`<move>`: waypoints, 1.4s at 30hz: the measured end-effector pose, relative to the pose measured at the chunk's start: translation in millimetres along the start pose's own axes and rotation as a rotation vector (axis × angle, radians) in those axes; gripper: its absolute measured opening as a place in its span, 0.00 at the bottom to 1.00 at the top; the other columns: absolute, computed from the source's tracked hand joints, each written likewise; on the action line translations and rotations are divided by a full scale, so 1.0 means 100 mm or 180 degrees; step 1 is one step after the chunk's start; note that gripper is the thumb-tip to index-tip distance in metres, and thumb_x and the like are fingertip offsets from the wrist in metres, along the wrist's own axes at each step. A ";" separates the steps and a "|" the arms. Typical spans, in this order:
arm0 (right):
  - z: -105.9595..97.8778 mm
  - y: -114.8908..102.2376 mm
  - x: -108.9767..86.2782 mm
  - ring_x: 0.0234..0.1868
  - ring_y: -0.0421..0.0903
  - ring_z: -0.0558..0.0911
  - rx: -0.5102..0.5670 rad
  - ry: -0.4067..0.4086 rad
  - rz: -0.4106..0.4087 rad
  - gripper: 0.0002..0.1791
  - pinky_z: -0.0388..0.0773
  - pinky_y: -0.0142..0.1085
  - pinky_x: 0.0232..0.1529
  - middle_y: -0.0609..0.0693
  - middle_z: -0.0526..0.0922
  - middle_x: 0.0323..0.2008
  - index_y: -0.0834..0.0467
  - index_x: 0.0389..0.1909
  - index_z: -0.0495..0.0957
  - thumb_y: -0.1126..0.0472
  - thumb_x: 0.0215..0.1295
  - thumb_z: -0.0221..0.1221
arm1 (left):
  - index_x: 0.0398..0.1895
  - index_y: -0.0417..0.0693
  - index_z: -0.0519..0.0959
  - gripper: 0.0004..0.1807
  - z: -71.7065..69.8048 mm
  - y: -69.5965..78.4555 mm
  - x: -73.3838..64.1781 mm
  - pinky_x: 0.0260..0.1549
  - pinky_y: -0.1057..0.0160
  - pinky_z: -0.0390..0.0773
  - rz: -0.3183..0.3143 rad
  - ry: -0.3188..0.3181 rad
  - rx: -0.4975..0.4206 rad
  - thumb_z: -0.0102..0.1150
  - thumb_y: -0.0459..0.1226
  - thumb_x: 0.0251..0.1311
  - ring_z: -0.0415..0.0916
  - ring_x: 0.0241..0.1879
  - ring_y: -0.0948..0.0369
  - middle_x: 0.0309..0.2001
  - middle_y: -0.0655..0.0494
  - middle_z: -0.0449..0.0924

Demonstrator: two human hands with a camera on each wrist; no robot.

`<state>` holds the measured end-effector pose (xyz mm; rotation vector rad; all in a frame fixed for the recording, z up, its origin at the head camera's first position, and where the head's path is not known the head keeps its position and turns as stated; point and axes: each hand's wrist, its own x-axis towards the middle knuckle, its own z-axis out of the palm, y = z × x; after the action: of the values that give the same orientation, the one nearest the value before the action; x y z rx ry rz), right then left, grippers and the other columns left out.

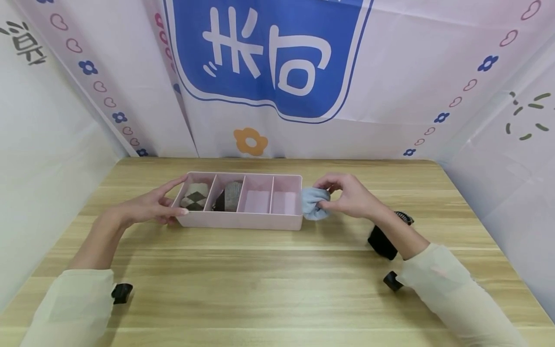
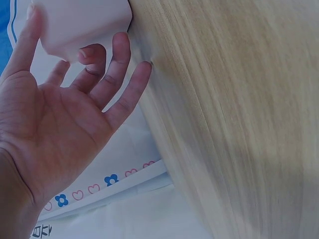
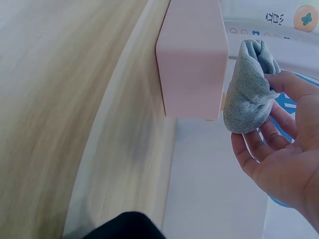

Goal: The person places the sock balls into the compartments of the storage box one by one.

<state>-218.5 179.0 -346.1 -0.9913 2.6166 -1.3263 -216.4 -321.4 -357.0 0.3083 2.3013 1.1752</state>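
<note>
A pink divided box (image 1: 238,220) stands on the table. Its leftmost compartment holds a rolled argyle sock (image 1: 197,196), and the second holds a rolled grey-and-dark sock (image 1: 231,195). My left hand (image 1: 149,205) holds the box's left end, thumb at the front edge and index finger at the back corner; its other fingers are loosely bent in the left wrist view. My right hand (image 1: 347,196) pinches a rolled light blue-grey sock (image 3: 246,94) between thumb and fingers. That sock is raised beside the box's right end, outside it. The two right compartments hold nothing.
A black rolled item (image 1: 382,242), partly hidden by my right forearm, lies on the wooden table (image 1: 260,289). Black wrist mounts (image 1: 122,293) show at both sleeves. A printed white cloth (image 1: 390,96) hangs behind the table, with white walls at both sides.
</note>
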 end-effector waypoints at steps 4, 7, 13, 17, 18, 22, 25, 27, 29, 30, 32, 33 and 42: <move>0.01 -0.03 0.03 0.43 0.50 0.82 0.0016 0.0013 -0.0003 0.17 0.81 0.50 0.50 0.56 0.88 0.43 0.66 0.47 0.85 0.73 0.56 0.73 | 0.85 0.57 0.29 0.56 0.00 0.00 0.00 0.35 0.58 0.79 0.0010 0.0002 -0.0036 0.63 0.36 0.71 0.82 0.36 0.54 0.35 0.45 0.82; 0.01 -0.06 0.05 0.43 0.51 0.82 0.0038 0.0024 0.0006 0.17 0.81 0.50 0.49 0.56 0.88 0.43 0.66 0.47 0.85 0.72 0.56 0.73 | 0.85 0.56 0.30 0.56 0.00 0.00 0.01 0.34 0.59 0.78 0.0009 0.0010 -0.0033 0.63 0.35 0.71 0.81 0.36 0.55 0.34 0.45 0.82; 0.04 -0.09 0.10 0.43 0.51 0.83 0.0023 0.0042 -0.0049 0.16 0.81 0.51 0.50 0.56 0.88 0.43 0.66 0.47 0.85 0.72 0.57 0.72 | 0.85 0.56 0.29 0.56 -0.01 -0.01 0.01 0.37 0.57 0.79 -0.0012 0.0011 0.0006 0.63 0.36 0.71 0.82 0.38 0.54 0.38 0.45 0.83; 0.07 -0.11 0.16 0.43 0.51 0.82 0.0020 0.0047 -0.0083 0.17 0.80 0.50 0.50 0.57 0.87 0.44 0.67 0.48 0.85 0.71 0.57 0.72 | 0.85 0.56 0.29 0.56 0.00 -0.01 -0.01 0.35 0.59 0.78 0.0015 0.0005 -0.0026 0.63 0.36 0.71 0.82 0.36 0.54 0.36 0.45 0.82; 0.07 -0.12 0.17 0.43 0.51 0.82 0.0028 0.0049 -0.0084 0.17 0.81 0.50 0.50 0.57 0.87 0.44 0.67 0.48 0.85 0.71 0.57 0.73 | 0.85 0.56 0.30 0.56 0.00 -0.01 -0.01 0.34 0.59 0.78 0.0021 0.0000 -0.0039 0.63 0.36 0.71 0.82 0.36 0.55 0.35 0.45 0.82; 0.09 -0.15 0.22 0.43 0.52 0.82 0.0043 0.0072 -0.0084 0.17 0.81 0.52 0.51 0.57 0.87 0.43 0.67 0.48 0.85 0.71 0.56 0.73 | 0.85 0.56 0.30 0.56 0.00 -0.02 -0.01 0.34 0.59 0.78 0.0016 -0.0012 -0.0050 0.63 0.36 0.71 0.82 0.35 0.54 0.34 0.45 0.82; 0.11 -0.17 0.25 0.43 0.52 0.82 0.0049 0.0073 -0.0071 0.17 0.80 0.53 0.51 0.57 0.87 0.43 0.67 0.47 0.85 0.71 0.56 0.73 | 0.85 0.57 0.30 0.57 0.00 -0.02 -0.01 0.36 0.58 0.79 -0.0014 -0.0005 -0.0011 0.64 0.38 0.71 0.82 0.37 0.53 0.35 0.44 0.82; 0.12 -0.18 0.27 0.43 0.52 0.82 0.0055 0.0065 -0.0062 0.17 0.81 0.53 0.51 0.57 0.87 0.43 0.67 0.47 0.85 0.71 0.56 0.73 | 0.85 0.58 0.29 0.57 0.00 -0.02 -0.01 0.38 0.57 0.79 -0.0030 -0.0004 0.0011 0.64 0.39 0.71 0.82 0.38 0.52 0.36 0.44 0.83; 0.14 -0.19 0.29 0.43 0.52 0.82 0.0058 0.0059 -0.0060 0.17 0.81 0.51 0.51 0.57 0.87 0.43 0.67 0.48 0.85 0.71 0.56 0.73 | 0.85 0.58 0.29 0.57 -0.01 -0.02 -0.01 0.39 0.56 0.79 -0.0036 -0.0008 0.0036 0.64 0.39 0.71 0.82 0.39 0.52 0.37 0.44 0.83; 0.14 -0.19 0.30 0.43 0.52 0.82 0.0061 0.0056 -0.0066 0.17 0.81 0.50 0.50 0.57 0.87 0.43 0.67 0.48 0.85 0.71 0.56 0.73 | 0.85 0.59 0.29 0.58 -0.01 -0.01 -0.01 0.39 0.56 0.79 -0.0037 -0.0009 0.0035 0.65 0.39 0.71 0.83 0.39 0.52 0.37 0.44 0.83; 0.16 -0.21 0.32 0.43 0.51 0.82 0.0069 0.0054 -0.0090 0.17 0.81 0.49 0.50 0.57 0.87 0.43 0.67 0.48 0.85 0.71 0.56 0.73 | 0.85 0.59 0.29 0.58 0.00 0.00 -0.01 0.38 0.57 0.79 -0.0029 -0.0016 0.0015 0.64 0.39 0.71 0.82 0.38 0.52 0.36 0.44 0.82; 0.17 -0.21 0.33 0.43 0.51 0.83 0.0079 0.0052 -0.0103 0.17 0.81 0.48 0.50 0.57 0.87 0.43 0.67 0.48 0.85 0.71 0.56 0.73 | 0.85 0.59 0.29 0.58 0.00 0.00 -0.01 0.37 0.57 0.78 -0.0025 -0.0017 0.0010 0.64 0.39 0.71 0.82 0.38 0.52 0.35 0.45 0.82; 0.23 -0.26 0.42 0.43 0.50 0.82 0.0092 0.0035 -0.0162 0.18 0.81 0.46 0.49 0.55 0.87 0.42 0.67 0.48 0.85 0.70 0.56 0.73 | 0.85 0.59 0.30 0.57 -0.01 0.03 -0.01 0.37 0.58 0.78 0.0002 0.0000 0.0020 0.65 0.39 0.71 0.82 0.37 0.52 0.34 0.44 0.81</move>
<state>-231.2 128.6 -331.7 -1.0565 2.5892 -1.3800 -216.2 -320.7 -354.4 0.3114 2.3056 1.1687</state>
